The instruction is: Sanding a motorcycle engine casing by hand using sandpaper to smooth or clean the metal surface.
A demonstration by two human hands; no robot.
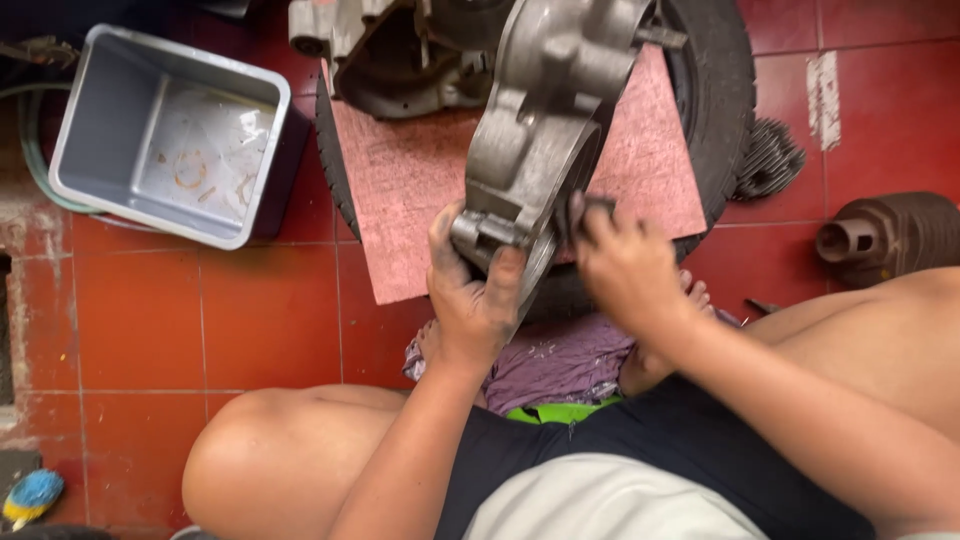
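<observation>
A grey cast-metal engine casing (545,120) stands tilted on a pink board (410,180) laid over a black tyre (715,90). My left hand (475,295), smeared with grime, grips the casing's lower end from below. My right hand (625,265) presses a small dark pad (590,208) against the casing's right edge. My knees frame the scene at the bottom left and right.
An empty grey plastic tub (170,135) sits on the red floor tiles at the upper left. Another engine part (400,50) lies behind the casing. A dark finned cylinder (890,235) and a finned piece (770,160) are at the right. A purple rag (555,360) lies beneath my hands.
</observation>
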